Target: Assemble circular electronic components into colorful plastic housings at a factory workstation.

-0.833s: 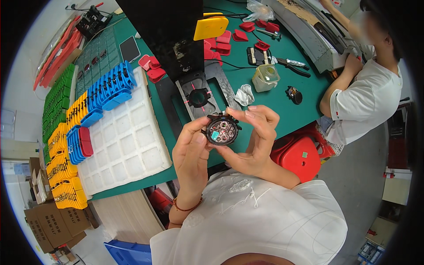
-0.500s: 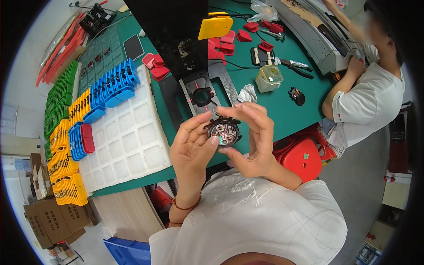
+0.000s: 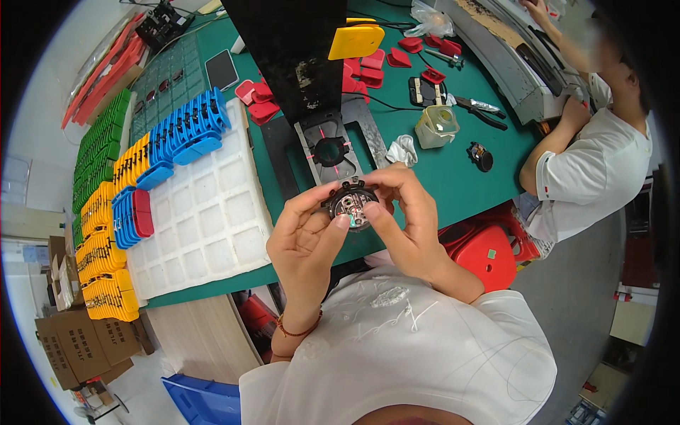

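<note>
Between my two hands is a round black watch case (image 3: 352,206), its inner parts showing on the side facing me. My left hand (image 3: 306,230) grips its left edge, thumb on the near left rim. On the other side, my right hand (image 3: 407,219) holds it too, with the thumb over the right part and fingers behind the far rim. Just beyond my hands, a metal fixture (image 3: 330,151) with a round black holder and red light lines on it sits beneath a tall black stand (image 3: 294,57).
At left, a white compartment tray (image 3: 205,212) carries rows of blue clamps (image 3: 188,127), with yellow and green ones beside them. Red clamps (image 3: 372,67), pliers (image 3: 482,113), a clear tub (image 3: 436,127) and another watch part (image 3: 480,156) lie right. A co-worker (image 3: 595,156) sits near a red stool (image 3: 489,258).
My right hand has closed in on the watch case, its thumb now resting on it where it was apart before. The case has shifted slightly left and turned a little.
</note>
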`<action>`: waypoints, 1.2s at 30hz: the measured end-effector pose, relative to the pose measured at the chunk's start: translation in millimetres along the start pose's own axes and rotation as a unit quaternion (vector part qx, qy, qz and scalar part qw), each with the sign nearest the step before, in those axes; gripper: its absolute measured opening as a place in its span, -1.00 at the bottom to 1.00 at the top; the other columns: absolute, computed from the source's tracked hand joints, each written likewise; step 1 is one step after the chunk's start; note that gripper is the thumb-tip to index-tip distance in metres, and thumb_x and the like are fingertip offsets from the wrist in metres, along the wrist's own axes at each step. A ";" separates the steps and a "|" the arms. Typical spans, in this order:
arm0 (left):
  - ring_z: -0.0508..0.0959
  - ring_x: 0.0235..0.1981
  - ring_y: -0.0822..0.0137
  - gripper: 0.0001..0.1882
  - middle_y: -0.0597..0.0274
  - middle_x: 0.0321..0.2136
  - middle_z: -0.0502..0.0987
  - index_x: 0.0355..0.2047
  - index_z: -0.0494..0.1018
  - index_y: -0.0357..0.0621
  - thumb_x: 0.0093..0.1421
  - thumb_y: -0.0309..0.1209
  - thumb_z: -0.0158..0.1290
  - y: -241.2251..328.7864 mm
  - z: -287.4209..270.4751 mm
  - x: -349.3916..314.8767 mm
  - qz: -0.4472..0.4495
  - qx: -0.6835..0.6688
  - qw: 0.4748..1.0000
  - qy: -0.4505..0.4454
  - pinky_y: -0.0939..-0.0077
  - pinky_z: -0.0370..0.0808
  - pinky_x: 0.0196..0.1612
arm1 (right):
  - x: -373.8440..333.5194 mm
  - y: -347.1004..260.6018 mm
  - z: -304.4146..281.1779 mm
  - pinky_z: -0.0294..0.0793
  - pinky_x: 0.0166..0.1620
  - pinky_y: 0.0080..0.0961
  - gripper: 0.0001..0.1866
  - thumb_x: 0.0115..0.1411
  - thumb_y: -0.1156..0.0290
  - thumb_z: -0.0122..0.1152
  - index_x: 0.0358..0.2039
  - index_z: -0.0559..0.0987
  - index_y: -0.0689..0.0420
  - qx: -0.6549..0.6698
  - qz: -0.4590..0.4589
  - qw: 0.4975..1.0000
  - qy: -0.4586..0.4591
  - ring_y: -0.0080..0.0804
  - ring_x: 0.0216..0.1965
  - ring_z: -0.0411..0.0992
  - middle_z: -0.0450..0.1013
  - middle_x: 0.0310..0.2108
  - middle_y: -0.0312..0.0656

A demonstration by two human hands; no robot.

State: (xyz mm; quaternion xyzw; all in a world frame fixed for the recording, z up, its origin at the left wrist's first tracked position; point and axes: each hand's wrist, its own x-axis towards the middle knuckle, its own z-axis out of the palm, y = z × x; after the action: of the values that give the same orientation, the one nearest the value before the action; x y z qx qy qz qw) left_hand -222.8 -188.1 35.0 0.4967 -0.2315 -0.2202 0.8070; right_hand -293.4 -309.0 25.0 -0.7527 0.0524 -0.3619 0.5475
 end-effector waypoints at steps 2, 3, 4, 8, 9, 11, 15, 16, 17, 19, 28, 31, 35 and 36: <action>0.46 -0.14 0.34 -0.65 0.01 -0.17 0.41 -0.09 0.26 -0.45 0.06 -0.77 -0.08 -0.6 -1.5 -1.4 0.002 -0.003 1.000 -0.005 0.60 0.40 -0.11 | -0.1 1.7 -0.3 0.24 -0.48 -0.69 -0.73 0.05 0.48 0.16 -0.23 0.39 0.26 -0.001 -0.017 1.000 -0.002 -0.54 -0.51 0.22 0.31 -0.43 -0.18; 0.46 -0.15 0.34 -0.65 0.01 -0.17 0.41 -0.10 0.26 -0.45 0.06 -0.77 -0.07 -1.1 -2.2 -1.8 0.004 -0.007 1.000 -0.011 0.60 0.41 -0.12 | -0.2 2.5 -0.3 0.24 -0.48 -0.70 -0.75 0.03 0.50 0.16 -0.26 0.40 0.26 0.000 -0.031 1.000 0.003 -0.55 -0.52 0.22 0.31 -0.43 -0.18; 0.46 -0.15 0.34 -0.65 0.01 -0.17 0.41 -0.10 0.26 -0.45 0.06 -0.77 -0.07 -1.1 -2.3 -1.8 0.004 -0.007 1.000 -0.011 0.60 0.41 -0.12 | -0.4 2.7 -0.1 0.23 -0.49 -0.70 -0.78 0.02 0.53 0.16 -0.29 0.40 0.26 0.001 -0.044 0.999 0.009 -0.56 -0.52 0.22 0.31 -0.43 -0.18; 0.47 -0.16 0.35 -0.66 0.04 -0.19 0.41 -0.11 0.28 -0.45 0.05 -0.77 -0.07 -2.5 -4.2 -2.1 -0.005 -0.031 0.999 -0.024 0.61 0.41 -0.13 | -1.4 1.7 1.7 0.22 -0.50 -0.71 -0.79 0.01 0.55 0.15 -0.30 0.40 0.26 0.000 -0.039 0.999 0.012 -0.58 -0.54 0.21 0.30 -0.45 -0.19; 0.47 -0.16 0.36 -0.66 0.05 -0.20 0.41 -0.11 0.28 -0.44 0.05 -0.77 -0.07 -2.8 -4.7 -2.3 -0.003 -0.033 0.999 -0.023 0.62 0.41 -0.13 | -1.9 1.9 1.9 0.22 -0.50 -0.71 -0.79 0.01 0.55 0.15 -0.30 0.40 0.25 0.009 -0.030 0.999 0.009 -0.59 -0.54 0.21 0.30 -0.46 -0.20; 0.47 -0.17 0.36 -0.66 0.04 -0.21 0.43 -0.12 0.29 -0.44 0.05 -0.77 -0.07 -2.6 -3.1 -2.1 -0.013 -0.034 0.999 -0.012 0.62 0.41 -0.14 | -2.6 3.3 2.3 0.21 -0.51 -0.71 -0.79 0.01 0.55 0.15 -0.31 0.41 0.25 0.017 -0.020 1.000 0.007 -0.60 -0.55 0.20 0.29 -0.47 -0.21; 0.49 -0.20 0.36 -0.68 0.03 -0.25 0.46 -0.15 0.32 -0.45 0.04 -0.77 -0.05 -3.0 -5.2 -2.4 -0.015 -0.028 0.999 -0.011 0.62 0.43 -0.16 | -3.0 5.8 3.5 0.21 -0.50 -0.73 -0.79 0.01 0.56 0.15 -0.30 0.41 0.26 0.050 -0.014 0.999 0.009 -0.62 -0.53 0.19 0.28 -0.48 -0.24; 0.49 -0.20 0.36 -0.68 0.03 -0.25 0.46 -0.15 0.32 -0.45 0.04 -0.77 -0.05 -3.3 -5.3 -2.6 -0.016 -0.029 0.999 -0.011 0.62 0.43 -0.16 | -3.3 6.1 3.9 0.22 -0.48 -0.73 -0.79 0.02 0.56 0.14 -0.29 0.41 0.26 0.063 -0.014 0.998 0.007 -0.62 -0.52 0.20 0.28 -0.46 -0.24; 0.50 -0.21 0.36 -0.70 0.03 -0.25 0.47 -0.17 0.34 -0.45 0.04 -0.77 -0.04 -3.6 -5.4 -2.7 -0.008 -0.025 1.000 -0.007 0.62 0.43 -0.16 | -3.6 6.2 4.8 0.22 -0.48 -0.73 -0.79 0.02 0.56 0.14 -0.29 0.41 0.26 0.063 -0.014 0.998 0.008 -0.62 -0.52 0.20 0.28 -0.46 -0.24; 0.50 -0.22 0.36 -0.71 0.03 -0.25 0.48 -0.18 0.35 -0.45 0.03 -0.77 -0.04 -4.4 -6.0 -3.0 0.000 -0.021 1.000 -0.002 0.62 0.44 -0.16 | -4.2 6.3 6.6 0.25 -0.43 -0.75 -0.80 0.03 0.59 0.13 -0.29 0.41 0.27 0.122 0.003 0.992 0.015 -0.64 -0.49 0.21 0.28 -0.42 -0.24; 0.51 -0.25 0.35 -0.76 0.00 -0.23 0.45 -0.24 0.35 -0.45 0.03 -0.77 -0.04 -9.9 -9.6 -4.1 -0.002 -0.045 0.999 0.005 0.59 0.47 -0.21 | -8.7 8.7 10.3 0.30 -0.38 -0.77 -0.80 0.04 0.65 0.11 -0.28 0.41 0.30 0.162 0.024 0.986 0.026 -0.66 -0.43 0.25 0.28 -0.40 -0.23; 0.51 -0.26 0.35 -0.76 -0.01 -0.23 0.46 -0.24 0.35 -0.44 0.03 -0.77 -0.04 -9.8 -8.2 -3.6 0.000 -0.051 0.999 0.005 0.59 0.48 -0.22 | -8.5 5.8 10.0 0.32 -0.37 -0.76 -0.81 0.05 0.65 0.10 -0.28 0.40 0.32 0.174 0.033 0.984 0.027 -0.66 -0.43 0.26 0.28 -0.39 -0.22; 0.52 -0.28 0.35 -0.77 -0.02 -0.24 0.46 -0.25 0.35 -0.44 0.03 -0.77 -0.04 -11.2 -8.8 -3.3 0.007 -0.061 0.998 0.002 0.58 0.49 -0.22 | -8.6 6.1 10.4 0.34 -0.37 -0.76 -0.82 0.06 0.65 0.09 -0.28 0.40 0.33 0.170 0.025 0.985 0.027 -0.65 -0.42 0.27 0.28 -0.38 -0.21; 0.52 -0.28 0.35 -0.77 -0.03 -0.25 0.46 -0.25 0.35 -0.44 0.03 -0.77 -0.03 -11.2 -9.1 -3.3 0.007 -0.060 0.998 0.002 0.57 0.49 -0.22 | -8.6 5.9 10.6 0.34 -0.37 -0.76 -0.82 0.06 0.65 0.09 -0.28 0.40 0.33 0.173 0.025 0.984 0.026 -0.65 -0.42 0.26 0.28 -0.38 -0.21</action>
State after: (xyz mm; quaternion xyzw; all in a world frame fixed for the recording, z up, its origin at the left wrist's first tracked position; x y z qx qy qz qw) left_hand -221.5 -184.3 20.7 0.4460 -0.2200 -0.2273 0.8373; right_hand -291.5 -298.9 14.2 -0.6352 0.0221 -0.3715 0.6768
